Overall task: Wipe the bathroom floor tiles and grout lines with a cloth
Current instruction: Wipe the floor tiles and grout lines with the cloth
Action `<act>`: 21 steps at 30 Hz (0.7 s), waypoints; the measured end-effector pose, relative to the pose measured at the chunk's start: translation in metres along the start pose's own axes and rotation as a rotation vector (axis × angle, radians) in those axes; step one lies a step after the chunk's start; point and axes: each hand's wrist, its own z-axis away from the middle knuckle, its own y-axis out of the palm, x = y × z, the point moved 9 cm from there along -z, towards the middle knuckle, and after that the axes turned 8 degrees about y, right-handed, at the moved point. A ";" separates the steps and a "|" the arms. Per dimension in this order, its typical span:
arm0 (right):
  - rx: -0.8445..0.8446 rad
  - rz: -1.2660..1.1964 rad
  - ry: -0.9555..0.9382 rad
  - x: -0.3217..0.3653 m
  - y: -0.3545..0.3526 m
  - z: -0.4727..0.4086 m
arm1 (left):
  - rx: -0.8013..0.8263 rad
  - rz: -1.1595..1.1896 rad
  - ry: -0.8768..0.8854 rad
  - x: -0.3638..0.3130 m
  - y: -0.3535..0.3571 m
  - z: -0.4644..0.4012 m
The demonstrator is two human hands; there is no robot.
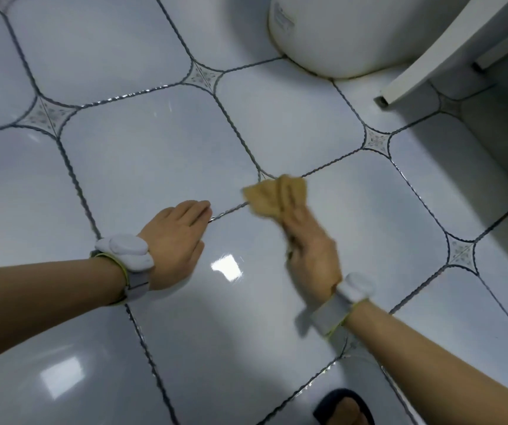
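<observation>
The right hand [311, 250] grips a tan cloth [272, 196], fingers curled round it, over a grout line [231, 210]. The left hand [174, 240] rests flat on the floor tiles [154, 148], fingers straight and together.

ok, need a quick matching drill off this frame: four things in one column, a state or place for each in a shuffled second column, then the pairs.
Column 1
1. left hand
2. right hand
3. cloth
4. toilet base

Column 2
A. stands at the top of the picture, dark grime along its foot
B. flat on the tile, fingers straight
C. tan, bunched, on a grout crossing
D. grips the cloth, blurred

Pairs: 1-B, 2-D, 3-C, 4-A
</observation>
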 end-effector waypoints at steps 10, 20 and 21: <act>0.387 -0.151 -0.314 0.090 0.022 0.056 | -0.105 0.205 -0.070 0.003 -0.037 -0.004; 0.126 -0.281 -0.201 0.122 -0.057 -0.036 | -0.300 0.413 -0.056 0.002 -0.102 -0.006; 0.099 -0.281 -0.222 0.127 -0.066 -0.043 | -0.334 0.419 -0.078 0.006 -0.113 -0.008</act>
